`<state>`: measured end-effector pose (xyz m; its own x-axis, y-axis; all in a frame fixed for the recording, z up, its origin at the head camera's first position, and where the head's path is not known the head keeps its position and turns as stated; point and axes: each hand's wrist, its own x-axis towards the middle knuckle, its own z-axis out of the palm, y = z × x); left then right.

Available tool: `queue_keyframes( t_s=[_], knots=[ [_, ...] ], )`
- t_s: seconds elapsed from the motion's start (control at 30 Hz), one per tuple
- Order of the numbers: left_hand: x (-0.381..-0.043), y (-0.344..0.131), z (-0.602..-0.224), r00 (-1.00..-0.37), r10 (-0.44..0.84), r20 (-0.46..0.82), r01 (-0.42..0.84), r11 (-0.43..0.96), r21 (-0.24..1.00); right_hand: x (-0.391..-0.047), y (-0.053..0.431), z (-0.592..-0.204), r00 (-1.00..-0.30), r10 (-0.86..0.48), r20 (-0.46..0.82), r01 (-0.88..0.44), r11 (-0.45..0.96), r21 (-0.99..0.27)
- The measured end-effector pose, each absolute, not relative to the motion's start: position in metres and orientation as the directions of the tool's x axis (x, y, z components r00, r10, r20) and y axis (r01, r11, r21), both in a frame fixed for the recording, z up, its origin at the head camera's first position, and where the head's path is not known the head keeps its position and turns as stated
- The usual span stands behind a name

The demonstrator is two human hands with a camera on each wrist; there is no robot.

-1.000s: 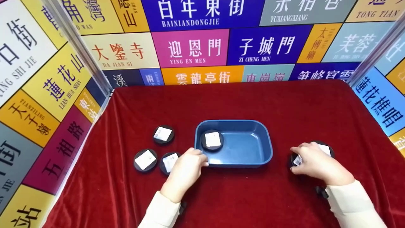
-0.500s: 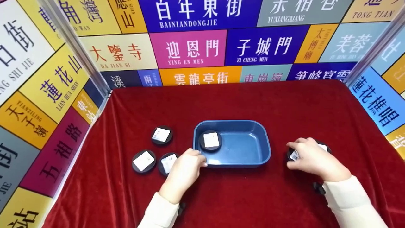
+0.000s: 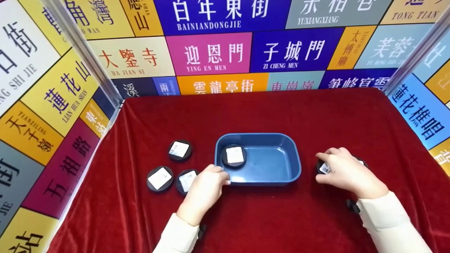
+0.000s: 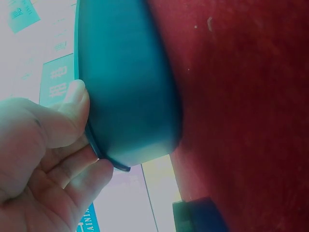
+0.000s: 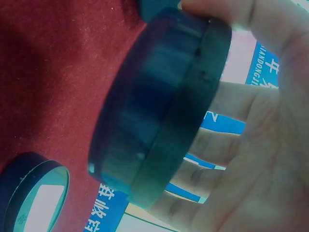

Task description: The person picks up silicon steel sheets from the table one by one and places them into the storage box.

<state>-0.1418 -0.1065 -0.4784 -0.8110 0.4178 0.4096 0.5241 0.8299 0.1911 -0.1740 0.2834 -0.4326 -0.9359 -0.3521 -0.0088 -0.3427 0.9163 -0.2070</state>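
My left hand (image 3: 206, 186) pinches the rim of a blue rectangular box (image 3: 270, 184) at its near left corner, thumb and fingers on either side of the rim in the left wrist view. Inside the box, at its left end, lies a round black container (image 3: 235, 156) with a white label. To the right of the box, my right hand (image 3: 346, 172) grips another flat round black container (image 5: 159, 106) by its edge, mostly hidden under the hand in the head view. A further labelled container (image 5: 36, 193) lies close by on the cloth, largely covered by my right hand in the head view.
Left of the box lie more round black containers with white labels: one at the back (image 3: 180, 150), one in front (image 3: 160, 179), and one (image 3: 185, 181) partly behind my left hand. Dark red cloth (image 3: 267, 218) covers the table. Printed panels (image 3: 211, 52) stand behind and beside it.
My right hand has shifted slightly left and away from me, the gripped container moving with it. My left hand stays on the box rim; the view has shifted a little.
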Motion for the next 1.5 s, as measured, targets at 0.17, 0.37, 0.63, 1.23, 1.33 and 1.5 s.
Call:
queue_keyframes(
  t_s=[0.17,0.37,0.63,1.23,1.33,1.5],
  knots=[
    [-0.142,-0.107,-0.479,-0.808,0.418,0.416,0.525,0.83,0.186,-0.174,0.282,-0.432,-0.936,-0.352,-0.015,-0.341,0.916,-0.21],
    [-0.142,-0.107,-0.48,-0.809,0.413,0.418,0.522,0.832,0.188,-0.175,0.281,-0.431,-0.936,-0.352,-0.015,-0.341,0.917,-0.205],
    [-0.142,-0.106,-0.48,-0.808,0.416,0.417,0.527,0.827,0.195,-0.177,0.278,-0.428,-0.941,-0.338,-0.026,-0.327,0.923,-0.202],
    [-0.142,-0.106,-0.481,-0.794,0.421,0.439,0.54,0.82,0.189,-0.182,0.268,-0.42,-0.94,-0.339,-0.027,-0.327,0.923,-0.204],
    [-0.142,-0.106,-0.481,-0.796,0.423,0.433,0.539,0.821,0.189,-0.182,0.267,-0.419,-0.942,-0.334,-0.027,-0.322,0.924,-0.208],
    [-0.142,-0.106,-0.479,-0.803,0.42,0.423,0.534,0.823,0.195,-0.183,0.267,-0.418,-0.939,-0.343,-0.011,-0.334,0.921,-0.2]
  ],
)
